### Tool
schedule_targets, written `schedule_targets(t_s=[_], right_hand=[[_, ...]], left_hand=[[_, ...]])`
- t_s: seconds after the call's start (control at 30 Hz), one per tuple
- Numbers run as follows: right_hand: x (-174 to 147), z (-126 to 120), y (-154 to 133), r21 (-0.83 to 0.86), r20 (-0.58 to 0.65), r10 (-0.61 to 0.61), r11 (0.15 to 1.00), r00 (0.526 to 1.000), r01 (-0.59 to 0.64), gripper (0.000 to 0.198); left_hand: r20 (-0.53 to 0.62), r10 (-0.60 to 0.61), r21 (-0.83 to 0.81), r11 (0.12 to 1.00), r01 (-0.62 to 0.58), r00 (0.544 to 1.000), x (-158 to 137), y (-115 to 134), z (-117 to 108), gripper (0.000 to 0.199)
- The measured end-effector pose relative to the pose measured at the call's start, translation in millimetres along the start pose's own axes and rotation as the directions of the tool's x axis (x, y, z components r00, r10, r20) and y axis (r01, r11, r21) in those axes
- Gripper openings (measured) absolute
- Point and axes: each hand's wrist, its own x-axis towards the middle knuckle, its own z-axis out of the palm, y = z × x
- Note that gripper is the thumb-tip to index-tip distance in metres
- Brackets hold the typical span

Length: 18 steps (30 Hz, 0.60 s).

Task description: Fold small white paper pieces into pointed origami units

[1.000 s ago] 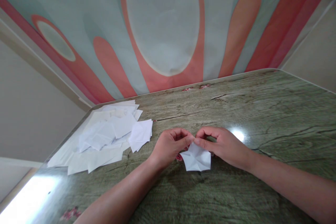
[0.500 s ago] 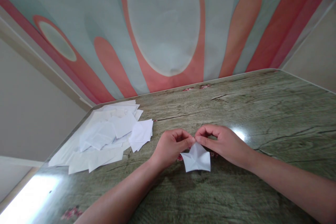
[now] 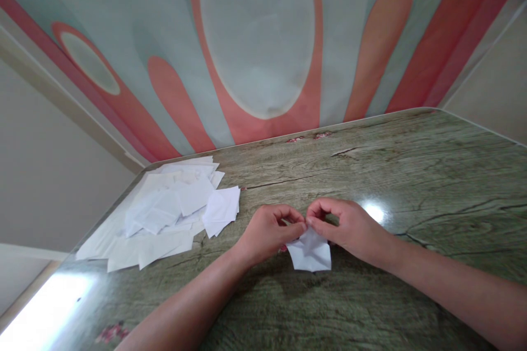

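Both hands meet over the middle of the near part of the wood-grain tabletop (image 3: 411, 175), fingertip almost against fingertip, at the upper end of a small folded sheet of white paper (image 3: 312, 256). The left hand (image 3: 267, 233) is mostly curled, its thumb and forefinger brought together at the tips and pinched on the paper's top edge; a narrow gap shows between the two digits behind the pinch. The right hand (image 3: 349, 227) mirrors it from the other side, thumb and forefinger bent into a rounder loop with a wider opening inside, their tips closed on the paper just beside the left hand's tips. The remaining fingers of both hands are bent and largely hidden behind the forefingers. The paper hangs below the pinch towards the wearer, creased, its lower edge spread broad; whether that edge touches the tabletop I cannot tell. Beyond the left hand, well apart from the folded sheet, a loose pile of white paper sheets (image 3: 164, 244) lies overlapping at the left of the tabletop, with a small stack of white paper pieces (image 3: 221, 209) at its right side. A pink-and-grey patterned backdrop (image 3: 255, 27) stands behind the tabletop's far edge.
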Motion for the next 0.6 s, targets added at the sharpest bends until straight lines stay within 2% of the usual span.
schedule_targets(t_s=[0.17, 0.4, 0.6], right_hand=[[-0.8, -1.6, -1.1, -0.011, -0.002, 0.004, 1.000, 1.000, -0.004, 0.013], [-1.4, 2.8, 1.3, -0.075, 0.017, -0.035, 0.997, 0.999, 0.036, 0.010], [-1.6, 3.2, 1.9, -0.052, 0.036, -0.027, 0.998, 0.999, 0.029, 0.012]], left_hand=[[-0.022, 0.005, 0.062, 0.998, -0.004, 1.000, 0.5, -0.2, 0.4, 0.025], [0.015, 0.108, 0.207, 0.972, -0.109, 0.994, 1.5, -5.8, -1.2, 0.019], [0.052, 0.092, 0.211, 0.972, -0.101, 0.994, 1.3, -6.4, -5.4, 0.017]])
